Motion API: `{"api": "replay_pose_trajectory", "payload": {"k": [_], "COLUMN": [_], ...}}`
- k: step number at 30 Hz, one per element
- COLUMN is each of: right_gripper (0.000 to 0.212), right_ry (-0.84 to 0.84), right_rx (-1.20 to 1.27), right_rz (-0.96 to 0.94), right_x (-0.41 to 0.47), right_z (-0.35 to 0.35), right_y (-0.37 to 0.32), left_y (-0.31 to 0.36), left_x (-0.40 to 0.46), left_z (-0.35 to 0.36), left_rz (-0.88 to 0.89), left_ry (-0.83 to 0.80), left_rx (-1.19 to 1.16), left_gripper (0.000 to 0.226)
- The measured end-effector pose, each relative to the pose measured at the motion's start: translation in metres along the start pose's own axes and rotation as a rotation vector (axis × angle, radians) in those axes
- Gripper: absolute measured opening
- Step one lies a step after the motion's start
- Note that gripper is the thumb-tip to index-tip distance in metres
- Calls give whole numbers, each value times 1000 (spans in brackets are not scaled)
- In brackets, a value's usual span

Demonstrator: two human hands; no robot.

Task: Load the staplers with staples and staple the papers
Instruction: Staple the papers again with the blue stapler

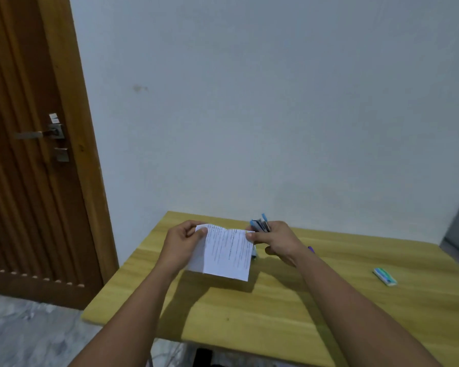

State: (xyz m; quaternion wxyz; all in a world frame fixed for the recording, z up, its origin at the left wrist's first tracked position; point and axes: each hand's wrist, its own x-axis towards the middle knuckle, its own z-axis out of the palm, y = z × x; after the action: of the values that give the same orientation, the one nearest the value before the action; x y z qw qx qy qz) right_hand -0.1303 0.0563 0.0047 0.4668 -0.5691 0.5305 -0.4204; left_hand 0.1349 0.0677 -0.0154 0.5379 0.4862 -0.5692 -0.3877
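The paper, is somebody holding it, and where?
Yes. The left hand pinches the paper at its top left corner, and the right hand pinches its top right corner while also holding a blue stapler.
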Motion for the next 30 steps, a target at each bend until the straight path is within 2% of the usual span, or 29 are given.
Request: {"api": "replay_pose_trajectory", "payload": {"k": [6, 8, 11, 16, 18, 20, 22, 25, 27, 30], "right_gripper": [9, 12, 15, 17, 21, 25, 28, 30, 29, 24], "right_ry": [29, 31, 49, 103, 107, 97, 102, 93, 109, 199], "right_rx": [-90, -83, 0, 166, 250, 291, 317, 263, 196, 171], "right_rz": [-82, -61, -50, -43, -26, -24, -35, -53, -57, -64], "right_x": [-23, -30, -37, -45, -45, -46, -49, -52, -55, -56], "right_z": [-10, -12, -14, -7, -7, -7, -9, -14, -17, -20], "right_y": [0, -1, -2, -11, -12, -12, -11, -8, -6, 2], "left_y": [8, 14, 22, 26, 24, 27, 32, 32, 27, 23], "left_x": [-15, -18, -20, -24, -24, -26, -29, -30, -28, -26], "left_z": [6, 6, 8, 15, 20, 25, 30, 33, 36, 37], "left_rz": [71, 79, 57, 2, -60, -191, -352, -536, -446, -249], "left_ry": [43, 92, 42, 47, 70, 116, 106, -116, -162, -78], "left_rx": [148, 211, 122, 68, 86, 147, 105, -146, -236, -193], "left_gripper": [6, 14, 27, 23, 28, 50, 64, 53, 36, 15]}}
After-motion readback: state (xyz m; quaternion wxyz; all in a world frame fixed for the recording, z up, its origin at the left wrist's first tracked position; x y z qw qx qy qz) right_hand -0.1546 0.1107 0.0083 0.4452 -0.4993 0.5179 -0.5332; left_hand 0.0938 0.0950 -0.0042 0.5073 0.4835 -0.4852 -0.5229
